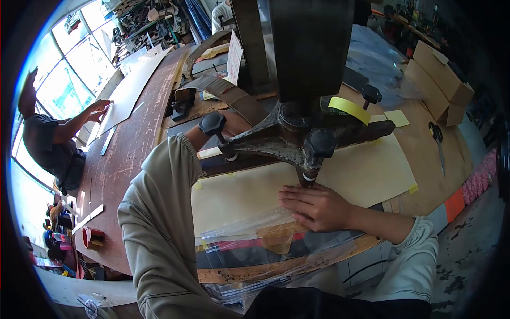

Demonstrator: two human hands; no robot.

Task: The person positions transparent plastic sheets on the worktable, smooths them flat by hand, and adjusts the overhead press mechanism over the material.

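My right hand [313, 206] lies flat, fingers stretched out, on a large cream sheet [366, 173], just in front of a metal press head [281, 133] with black knobs. My left hand [234, 123] reaches past a black knob [212, 124] to the far side of the press head; its fingers are hidden. Small yellow tabs mark the sheet's edges. A roll of yellow tape [349, 109] rests on the press head's right side. Clear plastic film [249, 226] covers the sheet's near edge and hangs over the table's front.
Scissors [438, 143] and an open cardboard box [441, 82] are at the right. A thick dark column [313, 48] rises in front of me. At the left, another person [50, 138] handles a long pale sheet [130, 87]. A red tin [93, 238] stands near the left edge.
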